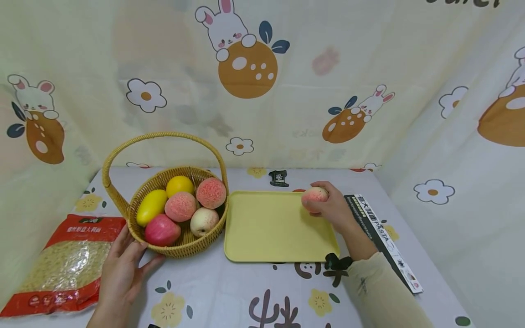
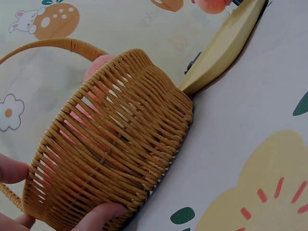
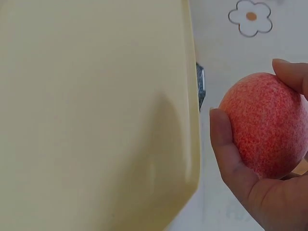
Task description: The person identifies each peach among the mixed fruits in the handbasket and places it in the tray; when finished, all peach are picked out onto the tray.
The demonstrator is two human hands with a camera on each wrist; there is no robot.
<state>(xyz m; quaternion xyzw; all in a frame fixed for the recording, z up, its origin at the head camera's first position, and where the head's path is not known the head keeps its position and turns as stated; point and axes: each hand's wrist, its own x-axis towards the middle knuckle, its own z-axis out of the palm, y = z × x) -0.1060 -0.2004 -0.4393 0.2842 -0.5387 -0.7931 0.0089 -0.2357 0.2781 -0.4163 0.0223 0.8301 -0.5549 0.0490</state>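
In the head view a wicker basket (image 1: 186, 246) with a tall handle holds several fruits: a yellow mango (image 1: 151, 207), a round yellow fruit (image 1: 179, 186), two pink-red peaches, a dark pink fruit (image 1: 162, 230) and a pale peach (image 1: 204, 222). My left hand (image 1: 125, 269) holds the basket's near left side, thumb against the weave in the left wrist view. Over the back right part of a pale yellow tray (image 1: 275, 232), my right hand (image 1: 337, 209) grips a peach (image 3: 264, 125) between thumb and fingers. No fruit lies on the tray.
A red-edged bag of pasta (image 1: 69, 264) lies left of the basket. Right of the tray is a long black-and-white pasta box (image 1: 385, 241), partly behind the right forearm. A patterned curtain (image 1: 172, 59) hangs behind the table.
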